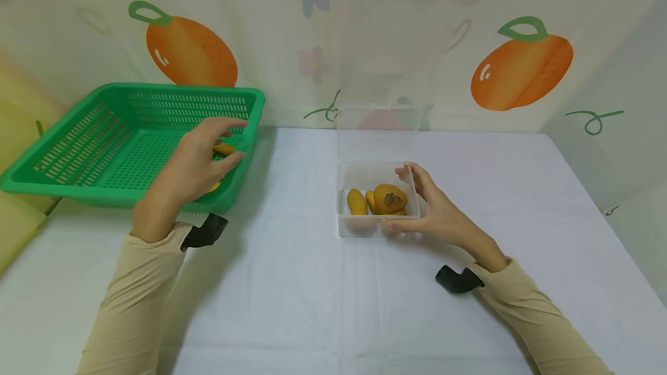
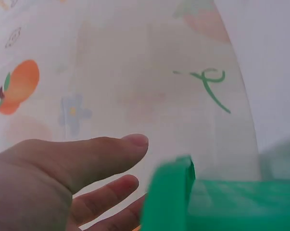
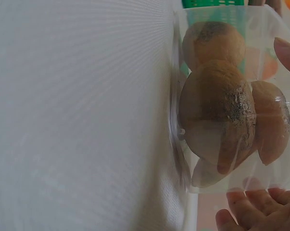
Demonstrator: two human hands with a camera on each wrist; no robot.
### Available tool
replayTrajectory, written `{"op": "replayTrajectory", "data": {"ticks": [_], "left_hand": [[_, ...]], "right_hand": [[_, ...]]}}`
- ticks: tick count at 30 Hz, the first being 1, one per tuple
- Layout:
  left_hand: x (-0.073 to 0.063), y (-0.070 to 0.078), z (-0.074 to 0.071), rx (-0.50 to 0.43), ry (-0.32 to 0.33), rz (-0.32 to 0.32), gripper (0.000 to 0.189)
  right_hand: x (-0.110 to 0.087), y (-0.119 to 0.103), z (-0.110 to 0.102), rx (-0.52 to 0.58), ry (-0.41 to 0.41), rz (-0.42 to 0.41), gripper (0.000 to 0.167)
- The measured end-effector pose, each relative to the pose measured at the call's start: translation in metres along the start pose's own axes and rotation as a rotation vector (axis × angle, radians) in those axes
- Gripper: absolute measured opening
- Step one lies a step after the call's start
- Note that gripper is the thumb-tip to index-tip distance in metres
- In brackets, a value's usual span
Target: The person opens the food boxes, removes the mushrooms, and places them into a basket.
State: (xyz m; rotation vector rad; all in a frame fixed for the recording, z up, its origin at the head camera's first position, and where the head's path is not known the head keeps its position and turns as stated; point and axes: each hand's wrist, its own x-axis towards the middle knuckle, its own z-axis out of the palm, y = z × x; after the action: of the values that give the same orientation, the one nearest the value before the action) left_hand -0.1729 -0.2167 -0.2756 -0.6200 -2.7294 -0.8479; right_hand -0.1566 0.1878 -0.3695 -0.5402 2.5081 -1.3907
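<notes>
My left hand (image 1: 195,158) hovers over the right end of a green plastic basket (image 1: 156,87), thumb and fingers spread apart with nothing between them. Below it, partly hidden, lie yellow mango-like fruits (image 1: 224,148). In the left wrist view, the thumb and fingertips are close to the basket's rim (image 2: 169,197). My right hand (image 1: 435,210) grips a clear plastic box (image 1: 359,225) by its right side, thumb at the front and fingers at the back corner. Inside sit several yellow mango-like fruits (image 1: 356,202); one (image 3: 217,110) has a dark, rough patch.
The box's clear lid (image 1: 379,132) stands raised at the back. A white cloth (image 1: 292,294) covers the table. Behind hangs a curtain (image 1: 365,28) printed with orange fruits and flowers. A yellow surface (image 1: 15,230) is at the far left, beside the basket.
</notes>
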Motion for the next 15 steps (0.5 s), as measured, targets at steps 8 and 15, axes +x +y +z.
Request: {"op": "replayTrajectory", "data": {"ticks": [8, 15], "left_hand": [[0.003, 0.013, 0.015, -0.020, -0.011, 0.043, 0.045], [0.006, 0.022, 0.028, -0.068, -0.032, 0.072, 0.043]], "right_hand": [[0.000, 0.000, 0.000, 0.004, -0.001, 0.001, 0.113], [-0.001, 0.000, 0.000, -0.008, -0.003, 0.000, 0.113]]}}
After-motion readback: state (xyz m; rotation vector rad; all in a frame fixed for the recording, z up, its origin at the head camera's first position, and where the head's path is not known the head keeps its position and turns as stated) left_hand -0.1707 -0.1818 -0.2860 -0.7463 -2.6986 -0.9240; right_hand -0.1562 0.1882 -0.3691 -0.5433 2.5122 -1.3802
